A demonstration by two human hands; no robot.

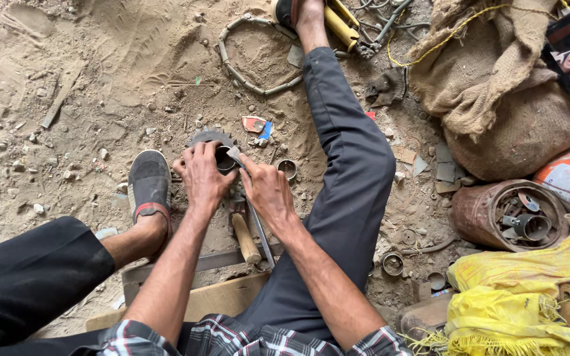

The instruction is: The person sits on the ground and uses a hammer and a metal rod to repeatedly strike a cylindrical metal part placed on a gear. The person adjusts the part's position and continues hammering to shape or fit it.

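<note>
On sandy ground a gear (pixel 211 140) is pinned flat by the left hand (pixel 200 175), steadying it, while a flat metal strip (pixel 251 201) is pinched in the right hand (pixel 266 191) just beside

I log the sprocket (pixel 211 140) under the left hand (pixel 200 177) as dull dark metal, matt, grimy on its teeth. The flat strip (pixel 256 224) beneath the right hand (pixel 268 192) reads as bare steel with a faint sheen. The hammer handle (pixel 246 238) is pale wood, worn smooth. The ground (pixel 67 79) is dry sand, rough and gritty. The sack (pixel 509 99) is coarse brown jute (open weave visible). The can (pixel 506 214) is rusted metal, flaky brown. The yellow bag (pixel 529 296) looks like woven plastic, frayed at its edges. The trousers (pixel 344 178) are smooth dark cloth.
</note>
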